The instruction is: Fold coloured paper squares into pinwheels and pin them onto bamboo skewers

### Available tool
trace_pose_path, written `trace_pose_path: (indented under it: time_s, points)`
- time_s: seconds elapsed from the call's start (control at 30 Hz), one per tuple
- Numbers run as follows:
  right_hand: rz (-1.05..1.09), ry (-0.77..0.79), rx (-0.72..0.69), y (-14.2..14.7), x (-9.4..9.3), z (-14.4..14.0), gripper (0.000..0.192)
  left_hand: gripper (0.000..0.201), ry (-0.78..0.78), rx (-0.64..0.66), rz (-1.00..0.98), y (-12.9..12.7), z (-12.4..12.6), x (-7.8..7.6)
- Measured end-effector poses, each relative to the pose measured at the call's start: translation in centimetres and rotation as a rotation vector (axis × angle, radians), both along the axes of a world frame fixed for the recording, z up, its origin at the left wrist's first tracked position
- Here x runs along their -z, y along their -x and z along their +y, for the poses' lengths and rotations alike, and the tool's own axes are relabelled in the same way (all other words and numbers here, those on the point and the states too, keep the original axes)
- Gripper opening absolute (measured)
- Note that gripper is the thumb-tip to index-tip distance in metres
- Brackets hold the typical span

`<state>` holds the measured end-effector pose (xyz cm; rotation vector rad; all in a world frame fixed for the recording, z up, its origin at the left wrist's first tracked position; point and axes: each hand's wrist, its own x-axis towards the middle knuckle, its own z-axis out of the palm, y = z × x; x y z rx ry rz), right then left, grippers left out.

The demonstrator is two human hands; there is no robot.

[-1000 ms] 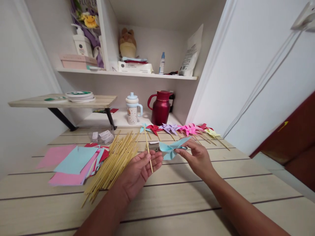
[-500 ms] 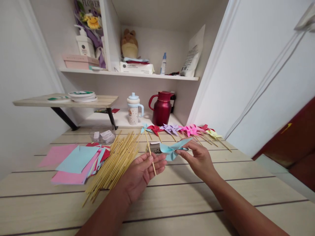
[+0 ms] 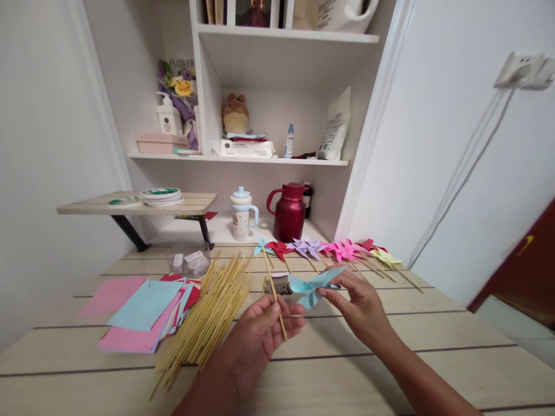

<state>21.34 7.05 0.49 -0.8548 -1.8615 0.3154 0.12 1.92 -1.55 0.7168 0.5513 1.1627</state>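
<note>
Left hand (image 3: 264, 326), palm up, grip closed on a thin wooden stick (image 3: 274, 294). Stick's long axis runs from near-right to far-left, far tip pointing away toward the shelf. Right hand (image 3: 359, 306) pinches a folded blue paper pinwheel (image 3: 314, 284) just right of the stick, above the worktop (image 3: 347, 370). Loose stick pile (image 3: 208, 312) lies to the left.

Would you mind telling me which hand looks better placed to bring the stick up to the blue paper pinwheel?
Left, probably. The left hand already pinches the wooden stick, its upper part close beside the blue pinwheel. The right hand is occupied holding that pinwheel over the table.
</note>
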Motion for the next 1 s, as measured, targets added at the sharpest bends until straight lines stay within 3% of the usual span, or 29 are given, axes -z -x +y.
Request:
trace_pose_path:
  time_s: [0.17, 0.47, 0.57, 0.73, 1.0]
  points:
    - [0.028, -0.018, 0.004, 0.1, -0.2, 0.0, 0.011, 0.012, 0.04, -0.049, 0.02, -0.1, 0.1, 0.0]
    - [0.003, -0.369, -0.097, 0.4, -2.1, -1.6, 0.01, 0.035, -0.09, -0.408, 0.488, -0.1, -0.7, -1.1]
    - [-0.037, -0.398, -0.202, 0.7, -2.6, -2.3, 0.014, 0.032, -0.065, -0.436, 0.392, 0.0, -0.7, -1.7]
    - [-0.045, -0.363, -0.251, 0.8, -2.3, -2.5, 0.016, 0.02, 0.043, -0.394, 0.016, 1.0, 0.1, -2.1]
    - [-0.085, -0.338, -0.227, 0.6, -1.8, -2.0, 0.015, 0.03, 0.095, -0.401, -0.023, 2.0, 0.0, -1.9]
